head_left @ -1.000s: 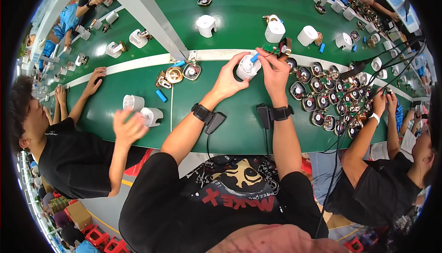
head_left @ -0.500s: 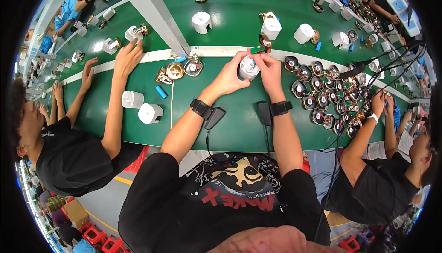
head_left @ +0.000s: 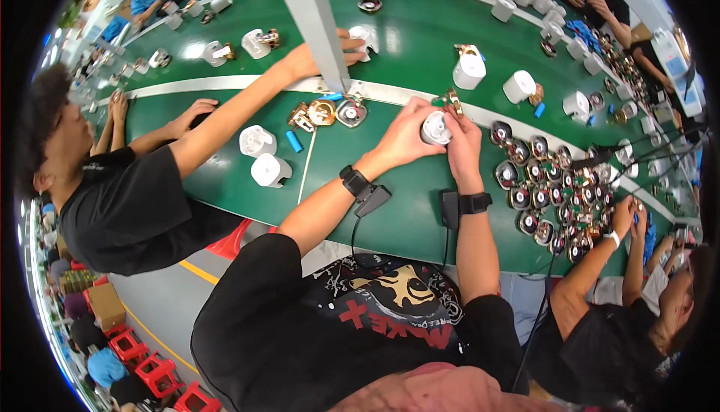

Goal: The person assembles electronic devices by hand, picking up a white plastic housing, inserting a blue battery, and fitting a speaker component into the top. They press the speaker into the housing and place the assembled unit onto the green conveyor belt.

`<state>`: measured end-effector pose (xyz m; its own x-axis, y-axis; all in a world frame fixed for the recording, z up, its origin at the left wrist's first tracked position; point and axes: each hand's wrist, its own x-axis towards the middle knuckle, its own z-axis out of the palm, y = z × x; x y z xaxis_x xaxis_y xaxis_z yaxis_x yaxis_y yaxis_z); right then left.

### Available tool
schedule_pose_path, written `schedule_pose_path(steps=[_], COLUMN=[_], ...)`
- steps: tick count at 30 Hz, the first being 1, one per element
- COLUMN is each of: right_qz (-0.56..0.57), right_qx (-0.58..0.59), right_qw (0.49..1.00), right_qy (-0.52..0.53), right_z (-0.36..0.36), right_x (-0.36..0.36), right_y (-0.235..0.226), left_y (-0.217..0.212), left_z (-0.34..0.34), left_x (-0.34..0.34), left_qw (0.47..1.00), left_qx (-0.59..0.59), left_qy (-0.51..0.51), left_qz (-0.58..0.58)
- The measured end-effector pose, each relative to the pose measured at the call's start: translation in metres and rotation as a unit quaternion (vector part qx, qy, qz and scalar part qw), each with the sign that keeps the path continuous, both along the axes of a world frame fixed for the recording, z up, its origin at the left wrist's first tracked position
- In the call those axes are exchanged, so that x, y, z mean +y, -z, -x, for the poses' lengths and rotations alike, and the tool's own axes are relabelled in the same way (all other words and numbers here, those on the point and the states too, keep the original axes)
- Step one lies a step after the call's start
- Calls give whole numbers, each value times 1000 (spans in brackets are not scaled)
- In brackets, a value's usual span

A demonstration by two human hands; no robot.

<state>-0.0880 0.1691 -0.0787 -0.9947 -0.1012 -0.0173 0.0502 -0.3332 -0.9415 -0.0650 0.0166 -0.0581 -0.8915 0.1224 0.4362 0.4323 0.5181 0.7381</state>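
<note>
My left hand [head_left: 405, 140] is wrapped round a white plastic housing [head_left: 436, 130], its open end with inner ribs facing up. Close against its right side, my right hand [head_left: 463, 148] pinches a small green circuit board [head_left: 439, 102] with a copper-coloured part [head_left: 453, 101] standing up beyond the fingertips. How the board joins the housing is hidden by my fingers. Left of my hands lie a round black-rimmed speaker part [head_left: 351, 112], a copper-coloured disc [head_left: 322, 112] and a blue cylindrical battery [head_left: 294, 142]. Two more white housings [head_left: 270, 170] stand farther left.
Many black-rimmed speaker parts [head_left: 540, 197] cluster to my right, with black cables over them. Beyond the pale rail [head_left: 397, 94], a green belt [head_left: 409, 44] carries housings. A metal post [head_left: 311, 22] rises ahead left. The left co-worker's hand [head_left: 352, 46] touches a housing; another co-worker sits right.
The view has shifted, so the table appears turned. The left co-worker's arm has reached past the post to a housing on the belt. My hands still hold the housing and board together.
</note>
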Motion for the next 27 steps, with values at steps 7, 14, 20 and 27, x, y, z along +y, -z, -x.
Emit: schedule_pose_path(steps=[7,14,20,27], right_qz=[-153,-200,-189,-198], right_qx=[78,63,102,97], right_qw=[985,978,976,975], right_qy=[29,-10,49,40], right_z=[1,6,10,10], right_x=[-5,-4,-4,-8], right_y=[1,11,18,10], left_y=[0,-42,-64,-41], left_z=[65,77,13,81], left_x=[-23,-33,0,27], left_qw=[991,954,972,947], left_qx=[-18,-118,10,111], left_qy=[-125,-191,-126,-155], left_qz=[37,198,198,257])
